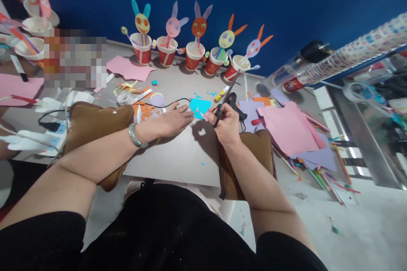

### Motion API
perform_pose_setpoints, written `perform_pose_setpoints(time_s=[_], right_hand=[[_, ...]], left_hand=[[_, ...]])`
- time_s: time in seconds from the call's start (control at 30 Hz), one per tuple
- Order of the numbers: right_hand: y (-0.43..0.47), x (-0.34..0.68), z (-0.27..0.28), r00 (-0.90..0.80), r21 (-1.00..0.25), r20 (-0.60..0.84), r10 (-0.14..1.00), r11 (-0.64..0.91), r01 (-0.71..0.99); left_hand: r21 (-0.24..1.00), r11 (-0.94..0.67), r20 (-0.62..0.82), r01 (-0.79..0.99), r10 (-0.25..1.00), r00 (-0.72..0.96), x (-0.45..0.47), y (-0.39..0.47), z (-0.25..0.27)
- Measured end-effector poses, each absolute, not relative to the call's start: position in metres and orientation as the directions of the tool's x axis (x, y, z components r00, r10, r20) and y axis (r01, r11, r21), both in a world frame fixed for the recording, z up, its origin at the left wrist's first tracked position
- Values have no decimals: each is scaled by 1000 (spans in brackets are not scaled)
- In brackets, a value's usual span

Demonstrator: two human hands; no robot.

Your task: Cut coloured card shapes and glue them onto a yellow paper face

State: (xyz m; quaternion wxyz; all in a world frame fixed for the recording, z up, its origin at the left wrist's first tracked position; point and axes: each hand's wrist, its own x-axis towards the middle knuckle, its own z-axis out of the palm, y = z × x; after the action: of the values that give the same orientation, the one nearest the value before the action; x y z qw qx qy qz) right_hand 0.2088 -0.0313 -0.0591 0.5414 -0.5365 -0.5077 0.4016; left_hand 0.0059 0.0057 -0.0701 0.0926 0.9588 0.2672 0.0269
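My left hand (176,119) lies palm down with its fingers stretched out, the fingertips at the left edge of a small bright blue sheet of paper (201,103). Pale pink scraps lie on that sheet. My right hand (226,125) is closed around a pair of dark scissors (229,93), whose blades point up and away from me. Its thumb and fingertip are by the sheet's right edge; whether they also pinch a small scrap I cannot tell. Just beyond that hand lie a black glue gun (235,105) and a yellow pen-like tube (221,93).
Several red paper cups (194,60) with paper rabbit figures line the back wall. Brown cushions (98,120) sit under both forearms. Pink paper (291,127) lies right, a power strip (52,139) left. Scraps and a tape roll (124,98) lie beyond my left hand.
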Motion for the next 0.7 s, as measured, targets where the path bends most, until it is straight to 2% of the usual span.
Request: perform_pose_setpoints(time_s=[0.17,0.27,0.47,0.57,0.7], right_hand=[[-27,211,-62,198,-998,61,978,58,21],[-26,213,-61,216,-999,45,975,37,39],[-32,211,-55,156,-994,51,986,35,104],[-35,209,-54,111,-992,51,993,38,119],[-38,208,-54,75,-988,73,995,63,138]], left_hand=[[322,-826,76,462,509,858,6,8,-58],[386,-796,91,467,536,839,7,10,-47],[446,-735,-107,511,523,845,-2,6,-40],[527,-694,-145,491,496,856,-8,5,-36],[647,-567,-192,510,527,828,-6,7,-27]])
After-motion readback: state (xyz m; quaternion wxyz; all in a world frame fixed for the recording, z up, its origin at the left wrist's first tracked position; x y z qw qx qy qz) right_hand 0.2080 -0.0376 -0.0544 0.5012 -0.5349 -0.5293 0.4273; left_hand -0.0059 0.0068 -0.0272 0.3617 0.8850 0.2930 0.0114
